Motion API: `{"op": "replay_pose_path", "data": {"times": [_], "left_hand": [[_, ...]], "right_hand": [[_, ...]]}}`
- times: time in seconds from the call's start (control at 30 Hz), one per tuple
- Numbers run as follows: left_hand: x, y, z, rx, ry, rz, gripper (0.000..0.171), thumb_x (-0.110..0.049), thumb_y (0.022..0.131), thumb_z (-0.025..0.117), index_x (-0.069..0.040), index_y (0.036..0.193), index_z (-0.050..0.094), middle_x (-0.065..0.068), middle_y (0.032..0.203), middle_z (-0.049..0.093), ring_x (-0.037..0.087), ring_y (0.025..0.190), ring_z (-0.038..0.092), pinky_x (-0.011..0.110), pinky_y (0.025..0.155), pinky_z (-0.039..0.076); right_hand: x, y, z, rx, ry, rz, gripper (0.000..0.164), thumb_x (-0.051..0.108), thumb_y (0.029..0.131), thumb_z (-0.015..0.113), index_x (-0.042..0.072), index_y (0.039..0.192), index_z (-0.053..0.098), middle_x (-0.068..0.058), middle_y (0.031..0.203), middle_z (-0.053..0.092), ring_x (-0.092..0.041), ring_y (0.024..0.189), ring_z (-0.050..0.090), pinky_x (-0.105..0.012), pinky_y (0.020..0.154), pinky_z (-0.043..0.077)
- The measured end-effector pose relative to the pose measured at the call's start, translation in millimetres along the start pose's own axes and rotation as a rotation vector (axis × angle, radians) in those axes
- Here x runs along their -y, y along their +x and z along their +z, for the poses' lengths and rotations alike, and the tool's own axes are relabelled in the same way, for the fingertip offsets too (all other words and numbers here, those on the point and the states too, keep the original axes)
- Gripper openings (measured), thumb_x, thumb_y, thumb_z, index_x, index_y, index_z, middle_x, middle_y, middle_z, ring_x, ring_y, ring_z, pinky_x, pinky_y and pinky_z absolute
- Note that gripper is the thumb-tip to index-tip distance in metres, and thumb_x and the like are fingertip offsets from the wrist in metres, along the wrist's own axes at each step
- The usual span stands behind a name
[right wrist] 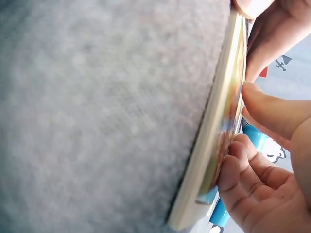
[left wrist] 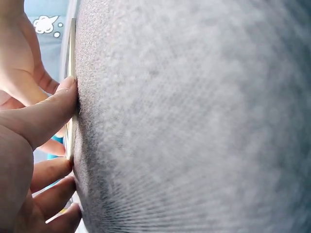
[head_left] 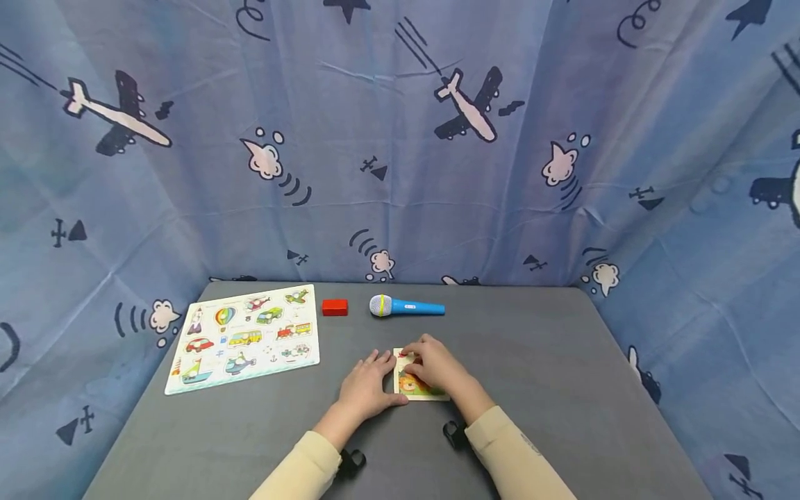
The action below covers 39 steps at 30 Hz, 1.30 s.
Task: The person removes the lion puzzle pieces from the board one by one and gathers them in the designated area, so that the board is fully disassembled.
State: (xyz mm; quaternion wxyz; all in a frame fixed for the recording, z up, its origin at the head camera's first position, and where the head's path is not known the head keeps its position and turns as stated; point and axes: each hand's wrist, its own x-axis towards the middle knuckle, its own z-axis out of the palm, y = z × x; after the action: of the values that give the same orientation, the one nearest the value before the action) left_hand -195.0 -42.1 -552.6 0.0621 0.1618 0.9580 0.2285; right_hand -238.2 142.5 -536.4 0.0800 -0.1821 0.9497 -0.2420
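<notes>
A small square picture board with a pale rim and a colourful printed picture lies flat on the grey table. My left hand lies along its left side, thumb at the near edge and fingers stretched out beside the left edge. Over the board, my right hand has its fingers bent, with thumb and fingertips touching the picture surface. In the right wrist view the board appears edge-on, thumb and fingers set apart on its face. Whether a loose piece is between them is hidden. Part of the picture is covered by the right hand.
A large puzzle board with printed vehicles lies at the left of the table. Near the back edge are a red block and a blue toy microphone. A printed blue curtain hangs behind the table and at both sides.
</notes>
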Motion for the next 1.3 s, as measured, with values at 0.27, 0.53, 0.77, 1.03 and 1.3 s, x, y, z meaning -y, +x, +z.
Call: {"op": "replay_pose_path", "data": {"times": [0.27, 0.53, 0.77, 1.03, 1.3], "left_hand": [[0.1, 3.0, -0.8, 0.014, -0.031, 0.001, 0.087, -0.053, 0.077, 0.084, -0.015, 0.149, 0.053, 0.007, 0.156, 0.047, 0.031, 0.15, 0.036, 0.054, 0.12, 0.032], [0.1, 2.4, -5.9, 0.02, -0.013, -0.013, 0.086, -0.052, 0.076, 0.085, -0.015, 0.147, 0.055, 0.007, 0.155, 0.048, 0.032, 0.149, 0.037, 0.056, 0.119, 0.033], [-2.2, 3.1, -5.5, 0.028, -0.003, -0.01, 0.085, -0.053, 0.075, 0.085, -0.015, 0.146, 0.056, 0.007, 0.154, 0.049, 0.032, 0.148, 0.038, 0.056, 0.117, 0.035], [-2.2, 3.0, -3.8, 0.019, -0.019, -0.016, 0.086, -0.052, 0.075, 0.085, -0.015, 0.146, 0.056, 0.008, 0.154, 0.049, 0.032, 0.148, 0.038, 0.058, 0.117, 0.035], [-2.8, 2.5, -5.4, 0.024, -0.03, -0.029, 0.085, -0.051, 0.075, 0.086, -0.016, 0.146, 0.056, 0.008, 0.155, 0.049, 0.032, 0.148, 0.038, 0.059, 0.116, 0.036]], "right_hand": [[10.6, 10.6, -0.5, 0.009, -0.015, 0.079, 0.022, 0.022, 0.094, 0.072, 0.008, 0.112, 0.076, -0.002, 0.082, 0.058, -0.015, 0.071, 0.05, -0.03, 0.066, 0.045], [17.0, 17.5, 3.4, 0.021, 0.057, 0.158, 0.021, 0.019, 0.092, 0.075, 0.009, 0.109, 0.069, -0.002, 0.077, 0.056, -0.015, 0.068, 0.051, -0.027, 0.059, 0.043], [12.6, 16.3, 3.6, 0.037, 0.165, 0.207, 0.02, 0.017, 0.092, 0.075, 0.011, 0.108, 0.063, -0.005, 0.078, 0.053, -0.016, 0.067, 0.049, -0.027, 0.057, 0.039], [13.2, 13.5, 4.4, 0.0, 0.114, 0.178, 0.02, 0.02, 0.091, 0.076, 0.017, 0.107, 0.064, -0.005, 0.096, 0.054, -0.019, 0.083, 0.051, -0.034, 0.073, 0.045], [16.2, 11.2, 4.4, -0.047, 0.073, 0.127, 0.021, 0.018, 0.09, 0.077, 0.018, 0.107, 0.064, -0.001, 0.087, 0.058, -0.016, 0.075, 0.052, -0.032, 0.067, 0.046]]}}
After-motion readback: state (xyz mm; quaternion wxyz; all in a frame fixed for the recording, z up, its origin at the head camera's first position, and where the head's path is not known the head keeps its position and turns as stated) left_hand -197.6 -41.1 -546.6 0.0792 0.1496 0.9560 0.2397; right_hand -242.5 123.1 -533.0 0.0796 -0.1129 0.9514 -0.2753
